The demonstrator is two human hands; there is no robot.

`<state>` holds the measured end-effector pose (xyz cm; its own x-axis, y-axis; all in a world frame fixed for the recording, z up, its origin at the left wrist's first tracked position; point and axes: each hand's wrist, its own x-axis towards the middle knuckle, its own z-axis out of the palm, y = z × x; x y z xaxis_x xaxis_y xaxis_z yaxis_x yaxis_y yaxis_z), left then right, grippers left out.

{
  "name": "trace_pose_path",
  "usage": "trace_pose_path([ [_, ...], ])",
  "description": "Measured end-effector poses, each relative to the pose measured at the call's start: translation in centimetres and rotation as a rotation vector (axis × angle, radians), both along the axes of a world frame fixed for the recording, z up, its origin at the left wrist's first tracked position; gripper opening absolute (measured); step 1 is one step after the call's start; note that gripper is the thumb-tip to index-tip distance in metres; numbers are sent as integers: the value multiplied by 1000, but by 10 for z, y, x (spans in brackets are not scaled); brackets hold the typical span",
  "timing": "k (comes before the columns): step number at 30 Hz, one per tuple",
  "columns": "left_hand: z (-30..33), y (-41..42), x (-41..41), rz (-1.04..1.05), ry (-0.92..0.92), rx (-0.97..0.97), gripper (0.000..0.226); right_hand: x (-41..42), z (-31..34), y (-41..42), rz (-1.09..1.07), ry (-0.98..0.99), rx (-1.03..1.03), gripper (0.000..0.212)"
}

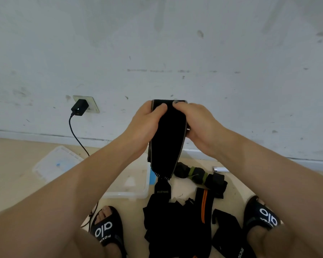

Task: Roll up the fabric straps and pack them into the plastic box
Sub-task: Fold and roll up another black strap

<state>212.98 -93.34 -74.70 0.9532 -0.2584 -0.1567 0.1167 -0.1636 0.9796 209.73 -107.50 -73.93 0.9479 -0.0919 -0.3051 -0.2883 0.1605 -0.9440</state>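
Both hands raised before the wall. Left hand (145, 123) and right hand (198, 121) each grip the top end of a wide black strap (168, 138), thumbs pressed on its front face; its tail hangs down to the floor pile. Clear plastic box (138, 190) sits open on the floor under the left forearm, lid (52, 164) lying apart to its left. Loose black straps (177, 228) heaped between 2 sandalled feet. 1 rolled strap (198, 175) lies right of the box.

Black strap (168, 138) hanging upright, clear plastic box (136, 189) on floor
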Motion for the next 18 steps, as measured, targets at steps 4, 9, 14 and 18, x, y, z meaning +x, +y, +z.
trace_pose_path([
  [4, 2, 3, 5, 67, 64, -6, 33, -3, -5, 3, 44, -8, -91, 10],
  [9, -8, 1, -5, -139, 145, -16, 43, 7, 1, -6, -181, -31, 102, 17],
  [14, -23, -5, -11, -146, 55, 61, 35, 8, 8, -16, -244, -39, 203, 18],
  [18, -12, -4, -5, -31, 39, -47, 25, -7, 4, -9, -42, -3, -22, 20],
])
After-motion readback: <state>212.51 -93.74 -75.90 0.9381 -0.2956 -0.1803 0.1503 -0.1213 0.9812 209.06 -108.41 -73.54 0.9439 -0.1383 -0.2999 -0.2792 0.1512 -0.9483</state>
